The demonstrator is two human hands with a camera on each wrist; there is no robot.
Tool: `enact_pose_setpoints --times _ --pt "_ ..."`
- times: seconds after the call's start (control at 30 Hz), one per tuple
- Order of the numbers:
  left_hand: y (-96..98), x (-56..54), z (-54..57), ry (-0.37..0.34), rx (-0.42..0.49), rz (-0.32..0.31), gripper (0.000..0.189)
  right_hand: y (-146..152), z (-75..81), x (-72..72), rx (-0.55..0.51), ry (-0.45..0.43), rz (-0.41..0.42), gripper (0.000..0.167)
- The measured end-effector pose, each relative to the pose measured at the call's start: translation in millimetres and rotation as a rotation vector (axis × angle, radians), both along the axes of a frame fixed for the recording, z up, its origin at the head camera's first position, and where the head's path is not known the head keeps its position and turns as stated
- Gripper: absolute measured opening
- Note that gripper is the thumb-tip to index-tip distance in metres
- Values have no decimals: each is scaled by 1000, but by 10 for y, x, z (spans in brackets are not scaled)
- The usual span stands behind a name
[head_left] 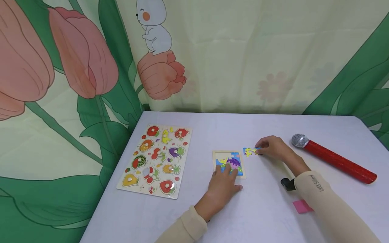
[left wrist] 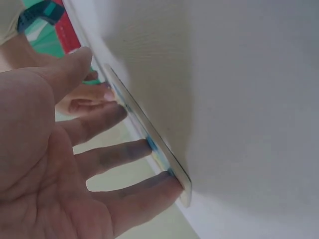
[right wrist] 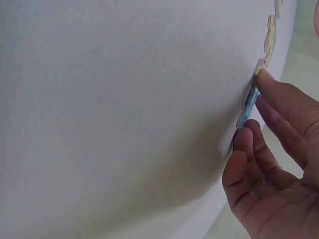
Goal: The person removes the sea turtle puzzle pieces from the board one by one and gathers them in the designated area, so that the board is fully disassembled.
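A small framed jigsaw [head_left: 228, 158] lies in the middle of the white table [head_left: 261, 209], partly filled with blue and purple pieces. My left hand [head_left: 224, 184] rests on its near edge with straight fingers; the left wrist view shows those fingers [left wrist: 117, 154] pressing flat against the jigsaw frame [left wrist: 149, 137]. Just right of the frame lies a loose yellow-and-blue puzzle piece [head_left: 249, 152]. My right hand [head_left: 271, 147] pinches its right end. In the right wrist view the fingertips [right wrist: 263, 82] close on the piece [right wrist: 248, 107] from both sides.
A fruit peg-puzzle board [head_left: 155, 160] lies at the table's left. A red toy microphone [head_left: 334, 159] lies at the right, and a pink note [head_left: 302, 206] beside my right forearm. A tulip-print curtain [head_left: 212, 60] hangs behind the table.
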State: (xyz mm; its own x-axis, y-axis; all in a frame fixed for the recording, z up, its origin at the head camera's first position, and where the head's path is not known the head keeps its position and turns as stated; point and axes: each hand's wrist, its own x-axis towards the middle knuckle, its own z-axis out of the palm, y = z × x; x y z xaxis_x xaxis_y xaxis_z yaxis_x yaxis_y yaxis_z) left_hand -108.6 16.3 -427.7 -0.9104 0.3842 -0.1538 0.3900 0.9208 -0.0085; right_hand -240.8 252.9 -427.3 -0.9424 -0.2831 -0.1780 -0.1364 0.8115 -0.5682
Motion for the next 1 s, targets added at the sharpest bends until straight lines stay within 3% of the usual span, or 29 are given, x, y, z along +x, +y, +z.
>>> enact_pose_setpoints --times 0.27,0.43,0.57,0.83,1.0 --pt "69 33 -6 15 -114 9 65 -228 -32 36 6 61 95 7" --pt "81 92 -42 2 -136 2 63 -486 -94 167 -50 110 298 16" --pt "91 89 -59 26 -148 -8 61 -603 -79 189 -63 134 440 20" --pt "116 18 -25 46 -159 -9 59 -622 -79 130 -39 251 500 14" --pt "122 -13 -6 26 -175 -15 58 -640 -78 129 -49 231 482 18"
